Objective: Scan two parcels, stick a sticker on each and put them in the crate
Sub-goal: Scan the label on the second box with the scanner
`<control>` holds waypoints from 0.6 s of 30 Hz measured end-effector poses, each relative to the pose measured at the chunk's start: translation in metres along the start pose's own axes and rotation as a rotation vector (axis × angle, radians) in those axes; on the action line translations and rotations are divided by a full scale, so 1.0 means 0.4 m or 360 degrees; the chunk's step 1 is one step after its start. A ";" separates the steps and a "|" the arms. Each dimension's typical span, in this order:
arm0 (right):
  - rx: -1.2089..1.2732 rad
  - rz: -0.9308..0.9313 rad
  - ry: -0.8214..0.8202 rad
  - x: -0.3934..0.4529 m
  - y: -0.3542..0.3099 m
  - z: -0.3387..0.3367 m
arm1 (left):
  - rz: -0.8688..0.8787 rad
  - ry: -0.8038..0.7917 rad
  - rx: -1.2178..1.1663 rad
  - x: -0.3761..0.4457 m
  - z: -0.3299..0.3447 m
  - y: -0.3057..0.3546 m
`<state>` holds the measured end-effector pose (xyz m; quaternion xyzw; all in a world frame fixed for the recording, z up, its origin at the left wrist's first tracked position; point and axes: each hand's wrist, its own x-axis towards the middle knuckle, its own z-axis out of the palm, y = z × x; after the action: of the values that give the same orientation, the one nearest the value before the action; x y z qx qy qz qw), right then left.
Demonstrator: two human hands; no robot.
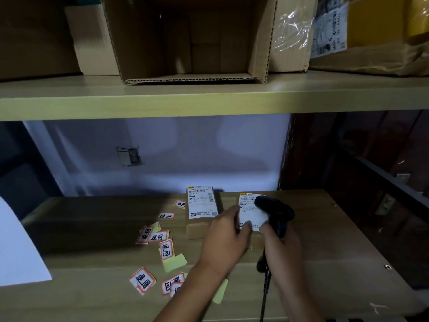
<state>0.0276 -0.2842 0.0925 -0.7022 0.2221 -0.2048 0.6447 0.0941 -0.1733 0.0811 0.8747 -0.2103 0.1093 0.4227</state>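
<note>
The right hand [282,242] is closed around the grip of the black scanner [275,211], whose head points away from the person and down at the label of the right parcel [249,214] directly beneath it. The left hand [228,231], fingers loosely spread and grasping nothing, rests flat on that parcel's near left edge. The left parcel [202,205] lies just left of this hand, long axis running away from the person, with loose stickers [166,248] further left on the shelf board [336,240].

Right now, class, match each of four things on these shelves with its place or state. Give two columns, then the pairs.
1 scanner
2 open cardboard box
3 stickers
4 left parcel

A on the upper shelf
B scattered left of the parcels
C gripped in the right hand
D lying untouched, label up

Pairs: 1-C, 2-A, 3-B, 4-D
</note>
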 end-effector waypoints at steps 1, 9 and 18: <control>0.0013 0.0005 0.0001 0.000 0.000 -0.001 | -0.0015 -0.0001 0.0011 0.000 0.003 -0.001; 0.0108 0.0036 0.0078 0.003 0.006 0.005 | -0.0031 0.0079 -0.0027 -0.010 0.014 0.000; 0.0320 -0.0012 0.0102 -0.052 -0.028 -0.019 | -0.0051 0.0228 -0.0454 -0.069 0.012 -0.003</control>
<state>0.0066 -0.2775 0.1041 -0.6279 0.2183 -0.2509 0.7037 0.0701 -0.1686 0.0670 0.7991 -0.1790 0.1337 0.5582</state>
